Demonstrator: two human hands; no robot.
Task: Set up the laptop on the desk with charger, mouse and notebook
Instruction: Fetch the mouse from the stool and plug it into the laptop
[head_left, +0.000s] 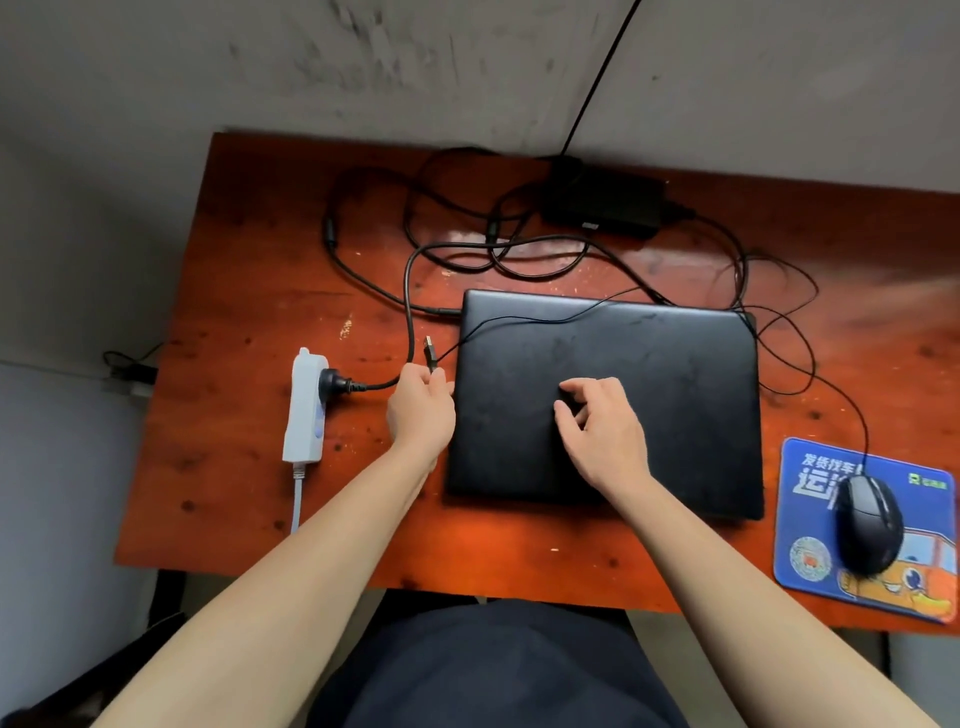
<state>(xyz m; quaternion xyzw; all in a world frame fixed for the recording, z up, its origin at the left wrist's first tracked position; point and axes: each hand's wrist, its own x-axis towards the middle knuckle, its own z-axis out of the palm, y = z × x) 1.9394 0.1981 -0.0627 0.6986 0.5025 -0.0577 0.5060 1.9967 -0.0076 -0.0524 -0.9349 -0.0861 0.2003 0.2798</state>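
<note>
Two jobs remain: your left hand (420, 410) pinches the mouse plug (430, 352) beside the shut laptop (675, 395); right hand (597, 431) rests spread; no notebook shows.

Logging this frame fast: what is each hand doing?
Left hand: closed on the black mouse cable's USB plug.
Right hand: open, empty, fingers on the closed black laptop.

Mouse pad (810, 525) cut off at right edge, charger brick (602, 208) blurred — its label unreadable

Bare forearms, no sleeves showing; dark navy garment (498, 670) over the lap.
</note>
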